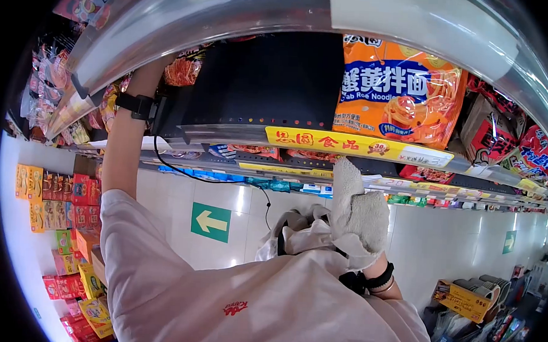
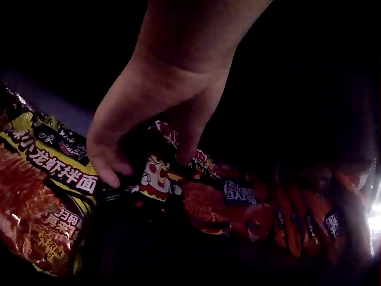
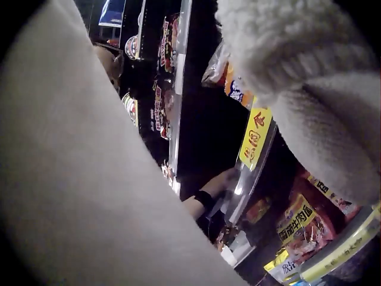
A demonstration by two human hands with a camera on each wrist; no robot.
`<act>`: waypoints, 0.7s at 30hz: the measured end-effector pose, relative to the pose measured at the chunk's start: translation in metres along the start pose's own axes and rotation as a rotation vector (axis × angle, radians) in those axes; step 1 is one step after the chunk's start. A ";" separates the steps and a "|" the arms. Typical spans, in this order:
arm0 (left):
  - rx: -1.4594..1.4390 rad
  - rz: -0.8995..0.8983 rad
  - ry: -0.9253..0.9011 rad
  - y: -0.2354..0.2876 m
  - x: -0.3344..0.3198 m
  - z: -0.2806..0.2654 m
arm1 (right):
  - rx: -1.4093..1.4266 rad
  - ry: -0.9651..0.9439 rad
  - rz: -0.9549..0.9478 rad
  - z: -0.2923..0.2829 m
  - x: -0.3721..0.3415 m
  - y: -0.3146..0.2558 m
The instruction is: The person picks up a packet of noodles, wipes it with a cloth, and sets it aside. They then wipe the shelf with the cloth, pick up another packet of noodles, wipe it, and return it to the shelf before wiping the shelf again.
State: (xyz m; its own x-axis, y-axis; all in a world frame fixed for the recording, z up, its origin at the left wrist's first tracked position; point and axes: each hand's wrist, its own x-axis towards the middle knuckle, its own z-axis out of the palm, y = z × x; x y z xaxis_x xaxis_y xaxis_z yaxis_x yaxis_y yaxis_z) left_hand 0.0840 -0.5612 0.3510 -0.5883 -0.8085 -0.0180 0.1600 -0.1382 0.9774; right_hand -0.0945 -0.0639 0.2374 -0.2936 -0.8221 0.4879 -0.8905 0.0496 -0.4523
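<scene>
My left arm reaches into the shelf at the upper left in the head view, with the hand itself hidden there. In the left wrist view my left hand (image 2: 158,110) points downward, thumb and fingers on either side of a dark noodle packet (image 2: 156,180) with a cartoon face, gripping it. Beside it lies a yellow-and-black noodle packet (image 2: 44,196). A pale, fluffy cloth (image 1: 363,218) wraps my right hand, raised before the shelf front; its fingers are hidden inside. The same cloth (image 3: 321,125) fills the upper right of the right wrist view.
An orange crab roe noodle packet (image 1: 399,94) stands on the black shelf (image 1: 266,79). A yellow label (image 1: 354,144) runs along the shelf's front edge, with a clear curved guard (image 1: 280,18) above. Orange packets (image 2: 303,223) line up right of my left hand. A thin cable (image 1: 206,179) hangs from my left wrist.
</scene>
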 end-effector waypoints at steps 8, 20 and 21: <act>0.203 0.093 0.022 -0.019 0.009 0.000 | -0.033 -0.037 0.027 0.000 -0.008 0.006; 0.319 0.133 0.271 0.004 -0.134 0.085 | -0.184 -0.180 0.076 -0.012 -0.002 -0.007; 0.519 0.238 0.132 0.001 -0.150 0.080 | -0.177 -0.159 0.080 -0.011 -0.003 -0.006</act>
State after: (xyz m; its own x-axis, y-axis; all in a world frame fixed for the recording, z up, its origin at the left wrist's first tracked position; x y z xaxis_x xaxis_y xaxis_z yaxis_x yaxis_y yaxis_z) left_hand 0.1092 -0.3942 0.3720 -0.4750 -0.8517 0.2214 -0.1530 0.3277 0.9323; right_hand -0.0923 -0.0555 0.2466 -0.3199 -0.8898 0.3253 -0.9176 0.2054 -0.3404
